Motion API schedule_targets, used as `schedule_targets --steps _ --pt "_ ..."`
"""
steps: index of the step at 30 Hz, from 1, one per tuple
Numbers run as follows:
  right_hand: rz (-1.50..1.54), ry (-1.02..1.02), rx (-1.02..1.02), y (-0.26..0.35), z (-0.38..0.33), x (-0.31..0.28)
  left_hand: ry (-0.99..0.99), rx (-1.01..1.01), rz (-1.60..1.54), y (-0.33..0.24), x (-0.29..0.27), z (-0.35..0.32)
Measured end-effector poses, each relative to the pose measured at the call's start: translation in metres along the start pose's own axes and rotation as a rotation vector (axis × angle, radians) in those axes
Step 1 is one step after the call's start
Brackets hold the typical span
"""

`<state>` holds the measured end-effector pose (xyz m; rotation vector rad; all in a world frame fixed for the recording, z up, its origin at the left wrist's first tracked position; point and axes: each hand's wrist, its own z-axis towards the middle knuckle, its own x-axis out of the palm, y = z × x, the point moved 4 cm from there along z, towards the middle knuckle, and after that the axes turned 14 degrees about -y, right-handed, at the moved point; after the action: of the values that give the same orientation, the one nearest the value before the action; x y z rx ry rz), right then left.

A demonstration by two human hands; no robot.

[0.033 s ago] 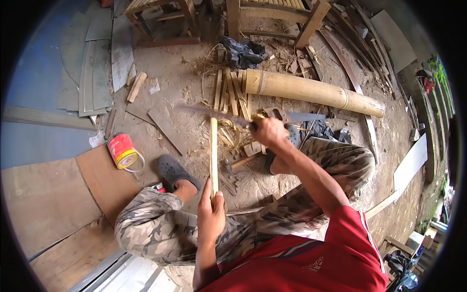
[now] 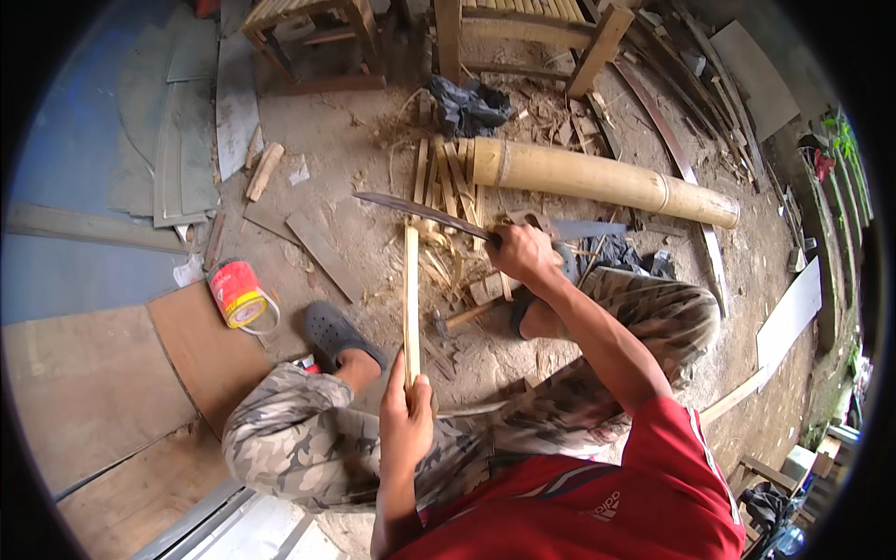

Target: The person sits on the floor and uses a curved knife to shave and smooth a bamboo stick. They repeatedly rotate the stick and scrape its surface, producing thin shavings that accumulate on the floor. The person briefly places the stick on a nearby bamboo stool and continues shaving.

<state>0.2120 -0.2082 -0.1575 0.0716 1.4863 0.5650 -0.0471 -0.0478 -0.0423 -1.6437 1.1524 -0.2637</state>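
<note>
Head view: left hand (image 2: 408, 411) is gripping a bamboo strip (image 2: 411, 299) upright by its lower end. Right hand (image 2: 519, 252) is clenching a machete (image 2: 420, 211), blade touching the strip's top.

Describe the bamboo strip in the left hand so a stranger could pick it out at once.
Start at the thick bamboo pole lying across the dirt floor. Before it sits a bundle of short slats. The bamboo strip is the long pale one standing apart, gripped at its near end by the left hand.
</note>
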Motion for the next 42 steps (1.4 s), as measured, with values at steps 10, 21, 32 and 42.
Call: schedule_targets --steps 10,21,32,42 --pt "0.326 0.074 -0.018 0.063 -0.032 -0.06 0.131 -0.215 -0.614 0.006 0.009 0.034" --pt "0.332 0.003 -0.471 0.089 -0.067 -0.04 0.087 -0.246 -0.308 0.002 0.005 0.028" --pt "0.152 0.019 -0.188 0.061 -0.023 -0.05 0.093 -0.174 -0.14 -0.017 0.003 0.016" --pt "0.021 0.252 -0.229 0.064 -0.03 -0.039 0.048 -0.141 -0.048 -0.023 0.003 0.028"
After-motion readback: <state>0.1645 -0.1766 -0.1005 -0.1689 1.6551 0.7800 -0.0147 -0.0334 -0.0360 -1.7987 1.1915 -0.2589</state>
